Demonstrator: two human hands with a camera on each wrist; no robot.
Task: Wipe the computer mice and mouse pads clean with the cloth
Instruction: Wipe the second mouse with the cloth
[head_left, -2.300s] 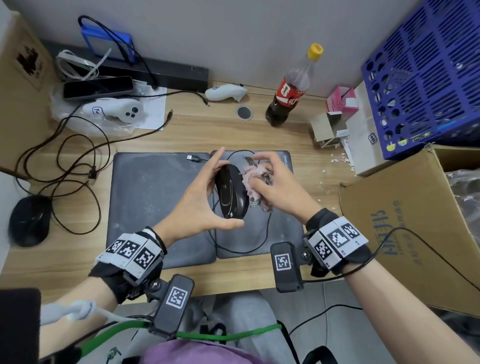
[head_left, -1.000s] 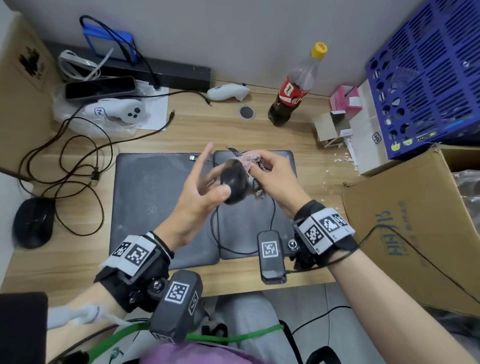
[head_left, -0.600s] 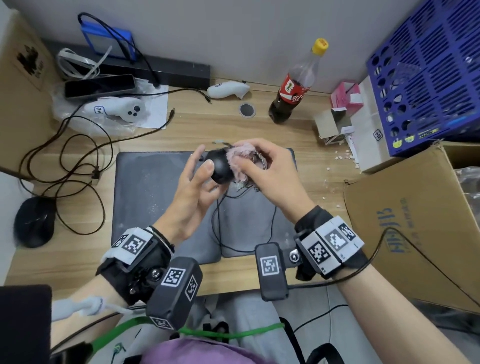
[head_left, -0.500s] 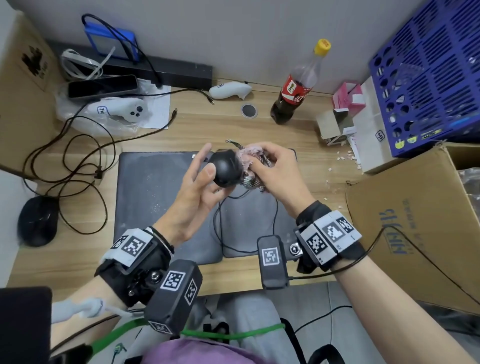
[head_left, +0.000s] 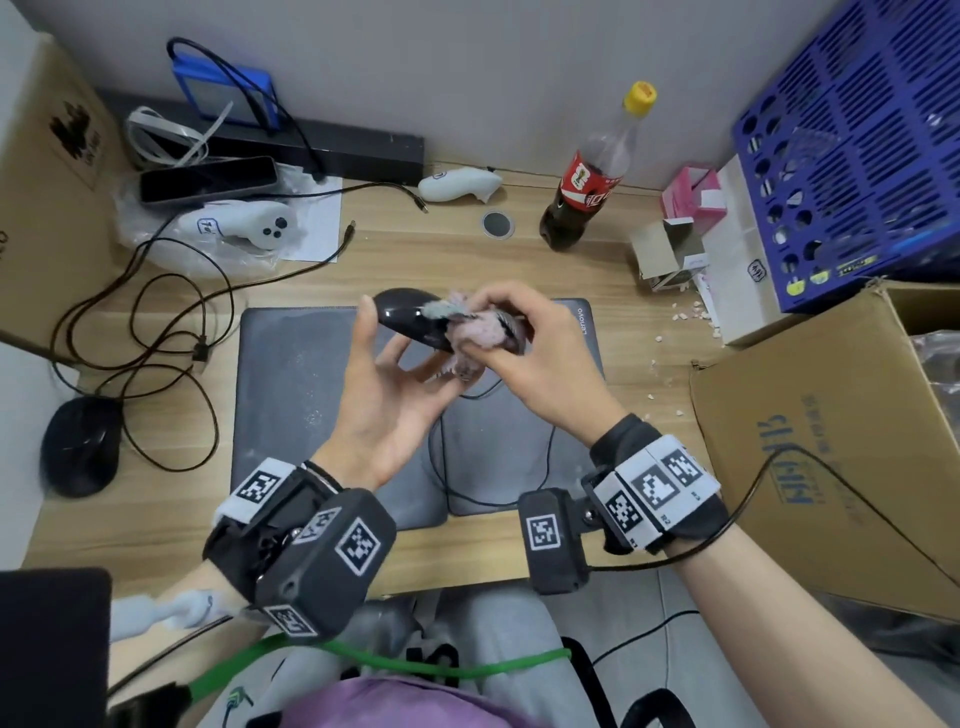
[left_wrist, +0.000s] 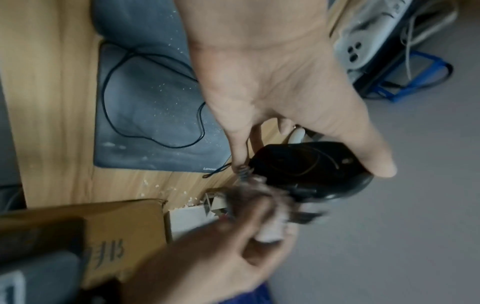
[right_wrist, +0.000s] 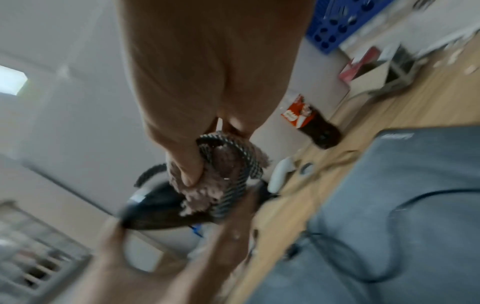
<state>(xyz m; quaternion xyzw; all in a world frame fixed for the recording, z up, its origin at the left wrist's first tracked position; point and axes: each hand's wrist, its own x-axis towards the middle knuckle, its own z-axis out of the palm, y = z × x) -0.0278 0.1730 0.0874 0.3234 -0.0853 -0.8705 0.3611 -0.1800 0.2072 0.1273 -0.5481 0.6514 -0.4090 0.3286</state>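
Note:
My left hand (head_left: 397, 345) holds a black wired mouse (head_left: 410, 319) in the air above two grey mouse pads, thumb on its far end and fingers under it. In the left wrist view the mouse (left_wrist: 306, 164) shows its underside. My right hand (head_left: 524, 338) grips a bunched pink cloth (head_left: 475, 332) with a dark patterned edge and presses it on the mouse's right side. In the blurred right wrist view the cloth (right_wrist: 223, 185) lies on the mouse (right_wrist: 155, 211). The left pad (head_left: 291, 395) is speckled with crumbs. The mouse's cable lies on the right pad (head_left: 524, 447). A second black mouse (head_left: 80, 447) sits at the desk's left edge.
A cola bottle (head_left: 587, 197) stands behind the pads. A cardboard box (head_left: 831, 441) and a blue crate (head_left: 857, 145) fill the right side. Loose black cables (head_left: 156, 338) and a white controller (head_left: 249, 228) lie at the left. White crumbs (head_left: 691, 317) dot the desk near the crate.
The left hand has turned the mouse from end-on to lying sideways. The right hand's cloth has moved over the mouse's surface. Both hands stay above the pads.

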